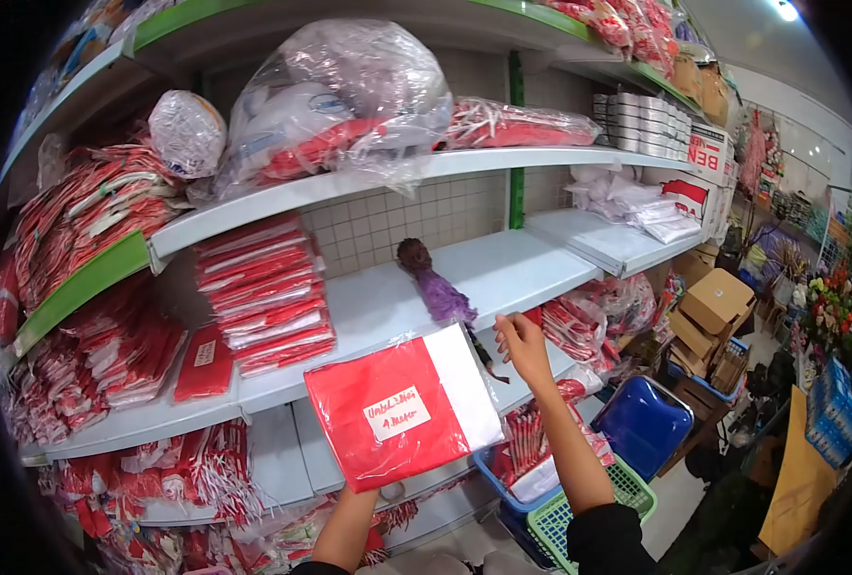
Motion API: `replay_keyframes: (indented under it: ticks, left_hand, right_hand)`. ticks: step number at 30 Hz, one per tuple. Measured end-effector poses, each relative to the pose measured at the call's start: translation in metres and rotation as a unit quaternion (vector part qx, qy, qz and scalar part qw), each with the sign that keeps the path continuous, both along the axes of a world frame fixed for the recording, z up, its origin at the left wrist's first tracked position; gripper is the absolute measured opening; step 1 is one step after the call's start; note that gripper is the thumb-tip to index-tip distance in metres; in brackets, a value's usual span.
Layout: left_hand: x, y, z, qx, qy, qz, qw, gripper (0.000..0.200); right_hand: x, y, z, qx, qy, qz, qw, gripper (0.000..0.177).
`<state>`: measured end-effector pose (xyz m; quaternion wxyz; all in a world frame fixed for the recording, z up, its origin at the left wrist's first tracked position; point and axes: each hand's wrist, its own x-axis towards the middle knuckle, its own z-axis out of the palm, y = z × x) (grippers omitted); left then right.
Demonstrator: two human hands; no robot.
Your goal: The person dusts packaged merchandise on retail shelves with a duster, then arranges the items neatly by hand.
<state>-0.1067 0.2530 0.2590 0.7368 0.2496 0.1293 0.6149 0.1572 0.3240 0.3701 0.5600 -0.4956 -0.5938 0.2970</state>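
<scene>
A flat plastic-wrapped packet of red and white cloth is held up in front of the shelf, a handwritten white label on its red part. My left hand supports it from below; the fingers are hidden behind the packet. My right hand is raised just right of the packet, apart from it, with loosely bent fingers and nothing visible in them. Behind, a purple feather duster with a brown end lies on the middle shelf. A stack of similar red and white packets stands to its left.
The middle shelf runs across the view. Another red packet lies left of the stack. Below right are a green basket, a blue stool and cardboard boxes. A large plastic bag sits on the upper shelf.
</scene>
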Motion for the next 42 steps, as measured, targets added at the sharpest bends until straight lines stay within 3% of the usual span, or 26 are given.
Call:
replay_keyframes:
  ticks: [3, 7, 8, 11, 14, 19, 22, 23, 24, 25, 26, 29, 32, 35, 36, 39, 42]
  left_hand:
    - [-0.022, 0.007, -0.001, 0.002, 0.004, 0.011, 1.000, 0.047]
    - [-0.045, 0.015, -0.002, 0.009, 0.008, 0.021, 1.000, 0.046]
    - [-0.050, 0.016, -0.004, 0.010, 0.010, 0.022, 1.000, 0.046]
    - [-0.059, 0.022, -0.006, 0.011, 0.009, 0.023, 1.000, 0.046]
    - [-0.061, 0.028, -0.006, 0.014, 0.005, 0.022, 1.000, 0.045]
    - [-0.053, 0.038, -0.004, 0.023, 0.005, 0.017, 1.000, 0.044]
    - [-0.040, 0.046, -0.002, 0.029, 0.005, 0.008, 1.000, 0.044]
    - [-0.034, 0.048, -0.001, 0.031, 0.006, 0.003, 0.999, 0.044]
    - [-0.028, 0.050, 0.000, 0.034, 0.007, 0.000, 0.999, 0.044]
    - [-0.023, 0.052, 0.000, 0.037, 0.006, -0.003, 0.999, 0.043]
    - [-0.016, 0.054, 0.002, 0.040, 0.007, -0.007, 0.999, 0.043]
    - [0.007, 0.058, 0.003, 0.050, 0.010, -0.022, 0.998, 0.043]
    - [0.030, 0.058, 0.004, 0.060, 0.019, -0.037, 0.997, 0.042]
    - [0.055, 0.057, 0.001, 0.067, 0.026, -0.055, 0.996, 0.042]
    - [0.062, 0.054, -0.003, 0.066, 0.028, -0.062, 0.995, 0.042]
    - [0.086, 0.048, -0.013, 0.072, 0.037, -0.084, 0.993, 0.041]
    - [0.111, 0.041, -0.019, 0.082, 0.051, -0.106, 0.990, 0.041]
  right_hand:
    - [-0.020, 0.048, -0.009, 0.004, -0.190, -0.053, 0.980, 0.054]
    - [-0.047, 0.054, -0.027, 0.013, -0.179, -0.016, 0.984, 0.051]
    - [-0.048, 0.052, -0.034, 0.037, -0.185, -0.005, 0.982, 0.041]
    - [-0.044, 0.031, -0.054, -0.043, 0.037, 0.123, 0.991, 0.027]
    - [-0.043, -0.001, -0.073, 0.003, 0.157, 0.192, 0.969, 0.016]
    - [-0.028, -0.058, -0.094, -0.103, 0.295, 0.124, 0.942, 0.013]
    - [-0.033, -0.090, -0.112, -0.022, 0.104, 0.026, 0.994, 0.018]
    - [-0.034, -0.101, -0.131, 0.058, -0.026, -0.034, 0.997, 0.017]
    - [-0.031, -0.113, -0.146, -0.073, -0.004, 0.031, 0.997, 0.018]
    - [-0.040, -0.129, -0.131, 0.058, -0.056, 0.036, 0.996, 0.020]
    - [-0.030, -0.133, -0.165, 0.022, -0.109, 0.074, 0.991, 0.020]
    - [-0.017, -0.161, -0.138, 0.041, -0.235, 0.042, 0.970, 0.014]
    - [0.010, -0.151, -0.142, -0.027, -0.168, -0.059, 0.984, 0.014]
    - [0.031, -0.156, -0.128, -0.025, -0.144, -0.061, 0.987, 0.015]
    - [0.036, -0.162, -0.131, -0.040, -0.172, -0.047, 0.983, 0.015]
    - [0.056, -0.178, -0.139, 0.065, -0.297, 0.023, 0.953, 0.016]
    - [0.072, -0.179, -0.134, 0.027, -0.254, -0.028, 0.966, 0.018]
